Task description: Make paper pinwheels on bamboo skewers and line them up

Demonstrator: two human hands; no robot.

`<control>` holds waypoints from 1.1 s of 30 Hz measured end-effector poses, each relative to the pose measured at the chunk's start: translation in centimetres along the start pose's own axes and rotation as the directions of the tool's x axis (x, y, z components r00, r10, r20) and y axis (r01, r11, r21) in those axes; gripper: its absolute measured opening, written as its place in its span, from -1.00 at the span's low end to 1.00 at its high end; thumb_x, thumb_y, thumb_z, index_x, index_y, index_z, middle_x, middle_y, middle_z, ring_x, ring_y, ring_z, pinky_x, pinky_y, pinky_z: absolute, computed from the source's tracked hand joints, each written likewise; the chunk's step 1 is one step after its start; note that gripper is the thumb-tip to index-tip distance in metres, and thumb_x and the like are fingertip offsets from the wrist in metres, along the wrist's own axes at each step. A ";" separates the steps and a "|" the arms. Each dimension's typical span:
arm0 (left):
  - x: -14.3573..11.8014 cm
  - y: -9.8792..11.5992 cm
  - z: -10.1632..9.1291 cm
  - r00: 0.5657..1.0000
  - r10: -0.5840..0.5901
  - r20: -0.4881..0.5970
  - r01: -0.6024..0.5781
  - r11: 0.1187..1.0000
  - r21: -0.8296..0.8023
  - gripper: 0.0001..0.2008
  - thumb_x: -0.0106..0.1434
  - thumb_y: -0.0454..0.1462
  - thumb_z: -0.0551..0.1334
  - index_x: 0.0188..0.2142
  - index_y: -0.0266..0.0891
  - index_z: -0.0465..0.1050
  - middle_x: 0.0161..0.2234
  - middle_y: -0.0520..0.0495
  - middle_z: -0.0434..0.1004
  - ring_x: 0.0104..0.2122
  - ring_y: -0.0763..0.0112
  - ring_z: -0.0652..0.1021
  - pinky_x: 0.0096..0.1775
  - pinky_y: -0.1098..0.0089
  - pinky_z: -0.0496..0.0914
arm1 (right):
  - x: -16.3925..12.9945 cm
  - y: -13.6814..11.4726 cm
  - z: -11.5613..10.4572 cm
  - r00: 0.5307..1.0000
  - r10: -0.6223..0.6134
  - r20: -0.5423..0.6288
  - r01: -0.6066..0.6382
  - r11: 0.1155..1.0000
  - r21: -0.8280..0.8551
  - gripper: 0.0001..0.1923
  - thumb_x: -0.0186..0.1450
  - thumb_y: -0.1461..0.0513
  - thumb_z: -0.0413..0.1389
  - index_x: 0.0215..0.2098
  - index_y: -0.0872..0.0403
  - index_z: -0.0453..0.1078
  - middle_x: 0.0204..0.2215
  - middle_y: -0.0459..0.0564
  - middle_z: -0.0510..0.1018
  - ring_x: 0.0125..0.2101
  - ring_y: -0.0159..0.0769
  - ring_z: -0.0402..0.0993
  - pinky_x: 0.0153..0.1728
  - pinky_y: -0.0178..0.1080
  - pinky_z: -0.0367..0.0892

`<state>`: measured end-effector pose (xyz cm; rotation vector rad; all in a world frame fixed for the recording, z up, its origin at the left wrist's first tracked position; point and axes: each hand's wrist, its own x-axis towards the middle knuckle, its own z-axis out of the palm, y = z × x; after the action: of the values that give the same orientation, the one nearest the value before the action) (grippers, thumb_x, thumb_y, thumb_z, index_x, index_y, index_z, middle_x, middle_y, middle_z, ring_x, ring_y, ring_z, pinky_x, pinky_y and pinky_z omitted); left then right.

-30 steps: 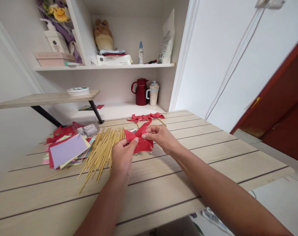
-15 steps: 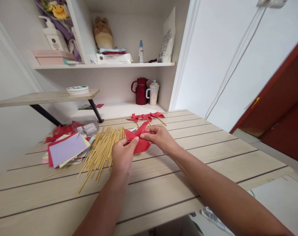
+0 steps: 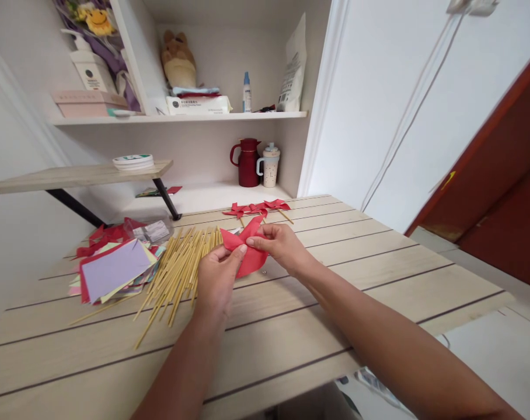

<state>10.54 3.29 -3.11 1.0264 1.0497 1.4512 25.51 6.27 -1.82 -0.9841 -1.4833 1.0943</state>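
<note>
Between my two hands is a red paper pinwheel point(image 3: 251, 263), its blades partly folded toward the middle. My left hand point(image 3: 218, 274) pinches its left side, thumb near the centre. My right hand point(image 3: 281, 245) is closed on the right side, with its thumb pressed at the centre too. Beyond it lie several red pinwheels on sticks point(image 3: 258, 207). A loose pile of thin wooden sticks point(image 3: 177, 277) spreads just left of my left hand. A small shiny bit point(image 3: 264, 272) rests on the table under the paper.
Coloured paper sheets point(image 3: 114, 268) are stacked at the left, by a clear plastic packet point(image 3: 155, 230) and red paper pieces point(image 3: 101, 239). A raised wooden stand point(image 3: 81, 176) is behind them. A dark red jug point(image 3: 248, 164) and a cup point(image 3: 271, 166) stand at the back.
Both hands keep their pinch on the red paper. Its lower blade is turned slightly more to the left and down. The whole view has shifted a little.
</note>
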 end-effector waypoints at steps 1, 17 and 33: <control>0.0 0.0 0.0 1.000 0.001 -0.014 -0.001 1.000 0.007 -0.60 -0.05 -0.12 0.47 -0.23 -0.28 0.63 -0.33 -0.13 0.67 -0.29 0.26 0.63 -0.15 0.28 0.48 | -0.1 -0.1 0.1 1.000 -0.001 0.004 0.001 1.000 0.008 -0.65 0.06 -0.02 0.33 -0.51 0.07 0.42 -0.56 -0.10 0.47 -0.49 -0.31 0.36 -0.46 -0.25 0.23; 0.0 0.2 -0.3 0.986 0.021 -0.164 -0.024 1.000 -0.017 -0.64 -0.07 -0.13 0.47 -0.29 -0.29 0.63 -0.43 -0.08 0.64 -0.39 0.28 0.62 -0.23 0.26 0.50 | 0.3 -0.5 -0.6 0.998 0.061 0.013 -0.062 0.989 0.132 -0.67 -0.01 0.02 0.39 -0.50 0.09 0.48 -0.54 -0.10 0.53 -0.47 -0.36 0.39 -0.34 -0.25 0.27; 0.0 -0.1 -0.2 0.993 0.023 -0.116 -0.023 1.000 0.002 -0.62 -0.06 -0.11 0.47 -0.27 -0.28 0.63 -0.40 -0.10 0.66 -0.33 0.25 0.63 -0.19 0.25 0.49 | 0.4 -0.4 -0.1 0.997 0.022 -0.074 -0.013 0.993 0.116 -0.64 -0.09 0.11 0.44 -0.59 0.08 0.36 -0.58 -0.13 0.51 -0.50 -0.37 0.39 -0.42 -0.27 0.23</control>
<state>10.35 3.29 -3.23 0.9662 1.1246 1.5446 25.57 6.53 -1.31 -0.9492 -1.3379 1.1305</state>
